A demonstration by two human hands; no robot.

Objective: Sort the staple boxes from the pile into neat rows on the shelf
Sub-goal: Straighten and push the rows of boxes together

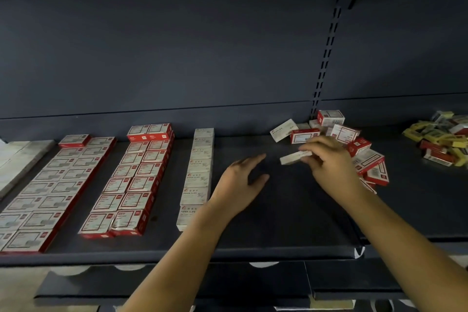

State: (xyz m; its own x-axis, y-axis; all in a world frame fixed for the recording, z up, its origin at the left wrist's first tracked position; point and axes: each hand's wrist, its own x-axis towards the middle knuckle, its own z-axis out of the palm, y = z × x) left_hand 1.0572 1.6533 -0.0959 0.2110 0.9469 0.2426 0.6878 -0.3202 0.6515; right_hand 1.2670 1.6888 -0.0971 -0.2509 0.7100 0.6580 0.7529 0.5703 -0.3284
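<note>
Dark shelf [278, 223] is carrying rows at left. Right hand [329, 162] is pinching a white box [291, 159] near the pile [354, 144]; left hand [240, 180] is hovering, fingers apart. Loose pinching could be dropping it crooked.

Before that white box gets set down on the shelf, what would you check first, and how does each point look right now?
1. Right hand has a grip on the white box: ok.
2. Left hand free, holding nothing: ok.
3. Bare shelf right of the white row: ok.
4. Box matches that row's print: cannot tell.
5. Pile still has boxes to sort: ok.
</note>
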